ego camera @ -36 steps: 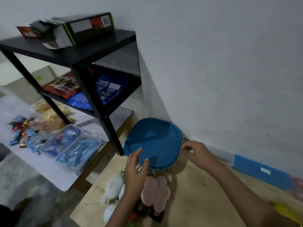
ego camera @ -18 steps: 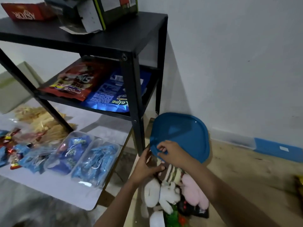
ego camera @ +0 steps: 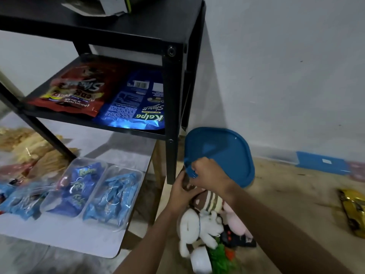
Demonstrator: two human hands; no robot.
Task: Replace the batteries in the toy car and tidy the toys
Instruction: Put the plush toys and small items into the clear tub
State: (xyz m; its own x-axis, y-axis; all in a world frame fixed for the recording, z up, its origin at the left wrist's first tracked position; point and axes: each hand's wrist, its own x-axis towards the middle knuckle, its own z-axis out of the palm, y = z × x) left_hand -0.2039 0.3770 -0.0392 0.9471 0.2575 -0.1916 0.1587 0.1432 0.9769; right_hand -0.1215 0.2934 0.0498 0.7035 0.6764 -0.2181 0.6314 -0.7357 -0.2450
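A blue plastic lid (ego camera: 223, 153) stands tilted against the white wall, above a heap of soft toys. My right hand (ego camera: 209, 175) is closed on the lid's lower left corner. Just below it, my left hand (ego camera: 181, 191) curls around the top of a brown striped plush toy (ego camera: 210, 202). A white plush animal (ego camera: 197, 228), a pink plush (ego camera: 236, 222), a small black toy (ego camera: 237, 239) and something green (ego camera: 221, 258) lie packed together under my forearms. A yellow and black toy (ego camera: 353, 212) rests on the wooden surface at the far right.
A black metal shelf (ego camera: 173, 107) stands immediately left of the lid, holding red and blue snack bags (ego camera: 126, 103). A low white table (ego camera: 79, 234) at left carries clear trays of blue sweets (ego camera: 112, 196). A blue-lidded box (ego camera: 322, 162) lies along the wall.
One second ago my hands were apart on either side of the lid. Both then met at its lower left corner, and the view has dropped closer to the toys.
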